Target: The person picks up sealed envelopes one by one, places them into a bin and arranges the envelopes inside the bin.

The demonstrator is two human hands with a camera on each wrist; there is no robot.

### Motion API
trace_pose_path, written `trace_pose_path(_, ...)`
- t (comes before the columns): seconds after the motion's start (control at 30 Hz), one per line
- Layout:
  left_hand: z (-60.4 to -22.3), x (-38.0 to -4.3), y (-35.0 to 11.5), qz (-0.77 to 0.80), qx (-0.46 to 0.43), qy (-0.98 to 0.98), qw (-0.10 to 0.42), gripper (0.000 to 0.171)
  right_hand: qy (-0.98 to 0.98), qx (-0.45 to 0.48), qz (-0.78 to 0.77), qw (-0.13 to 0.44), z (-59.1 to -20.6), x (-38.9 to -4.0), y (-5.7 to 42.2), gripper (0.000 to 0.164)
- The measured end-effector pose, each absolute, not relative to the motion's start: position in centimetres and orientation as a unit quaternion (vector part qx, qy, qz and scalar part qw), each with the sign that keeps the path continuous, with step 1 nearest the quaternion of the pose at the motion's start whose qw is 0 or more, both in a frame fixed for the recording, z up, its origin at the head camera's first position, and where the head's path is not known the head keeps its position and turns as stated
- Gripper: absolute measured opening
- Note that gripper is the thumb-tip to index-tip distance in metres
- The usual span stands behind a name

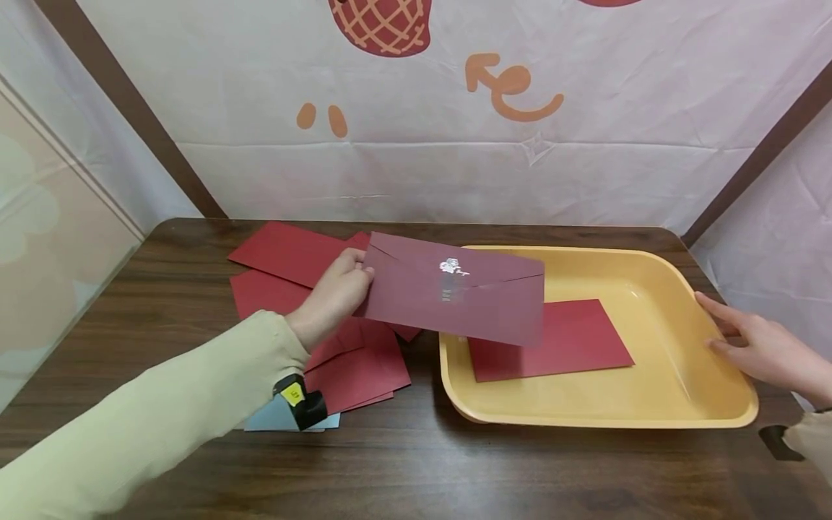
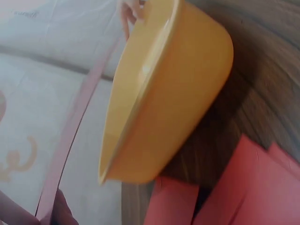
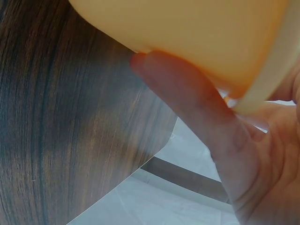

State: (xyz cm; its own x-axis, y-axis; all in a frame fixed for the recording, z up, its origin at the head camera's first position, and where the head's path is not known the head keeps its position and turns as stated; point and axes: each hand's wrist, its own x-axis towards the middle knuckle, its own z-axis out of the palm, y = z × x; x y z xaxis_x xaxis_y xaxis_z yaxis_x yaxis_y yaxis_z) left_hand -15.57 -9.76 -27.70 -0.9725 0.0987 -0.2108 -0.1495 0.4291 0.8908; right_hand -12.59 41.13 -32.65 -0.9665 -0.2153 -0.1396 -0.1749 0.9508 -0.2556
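Observation:
My left hand [image 1: 338, 292] pinches a dark red envelope [image 1: 416, 289] by its left end, with the thumb on one face. The envelope shows its flap and a silver print, and its right part overhangs the left side of a yellow plastic tray [image 1: 663, 325]. In the left wrist view the envelope [image 2: 70, 136] appears nearly edge-on. Another red envelope [image 1: 578, 336] lies flat in the tray, partly hidden by the held one. My right hand [image 1: 770, 354] grips the tray's right rim; in the right wrist view a finger [image 3: 187, 89] lies along the outer wall.
Several red envelopes [image 1: 364, 368] lie overlapping on the brown wooden table [image 1: 403, 469], left of the tray. Light blue paper pieces [image 1: 266, 417] stick out beneath them at the front. A printed white cloth [image 1: 416, 180] hangs behind the table.

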Motion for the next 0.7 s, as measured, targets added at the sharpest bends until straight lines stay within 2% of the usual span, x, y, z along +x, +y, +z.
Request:
trace_pose_path(0.37, -27.9, -15.1, -5.4, 0.576, 0.039, 0.797, 0.18, 0.036, 0.984, -0.09, -0.124, 0.087, -32.6, -12.4, 40.9, 0.073)
trace_pose_path(0.7, -28.8, -16.0, -1.1, 0.566, 0.061, 0.79, 0.229, 0.067, 0.984, -0.089, -0.125, 0.086, -32.5, -12.5, 40.9, 0.074)
